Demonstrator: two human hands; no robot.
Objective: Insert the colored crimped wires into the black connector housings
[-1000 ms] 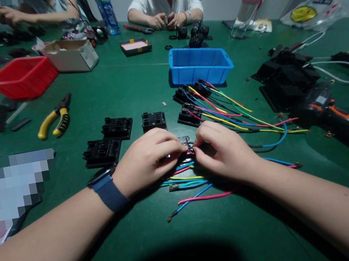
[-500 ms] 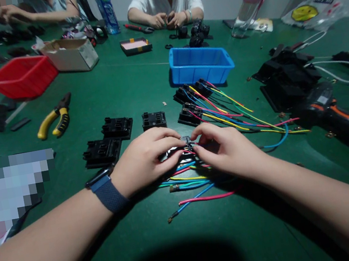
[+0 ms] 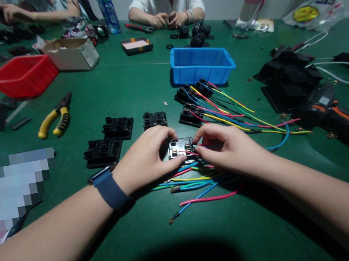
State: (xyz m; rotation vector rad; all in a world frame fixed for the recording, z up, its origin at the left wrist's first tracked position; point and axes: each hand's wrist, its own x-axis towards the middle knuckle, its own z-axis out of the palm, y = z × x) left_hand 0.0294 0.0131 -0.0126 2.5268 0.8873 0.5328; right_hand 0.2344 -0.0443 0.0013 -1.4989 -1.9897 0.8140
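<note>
A small black plastic socket module (image 3: 180,146), its top shiny with metal terminals, lies between my hands. My left hand (image 3: 152,154) grips it from the left, thumb along the near side and fingers at the far side. A thin red wire runs across its top. At the module's right edge, the fingertips of my right hand (image 3: 222,142) pinch a wire whose end is mostly hidden. Loose coloured wires (image 3: 191,184), some with metal terminals, lie under and in front of my hands. Wired black modules (image 3: 190,115) sit just beyond my right hand.
Unwired black modules (image 3: 103,152) sit left. Yellow-handled pliers (image 3: 55,117), a red bin (image 3: 21,78), a cardboard box (image 3: 75,55) and a blue bin (image 3: 203,71) stand further off. A black-orange power tool (image 3: 348,122) lies right, near black housings (image 3: 290,78). Two people sit opposite.
My left fingers have lifted back and spread from the module's top, so more of it shows. My right hand stays pinched at its right edge.
</note>
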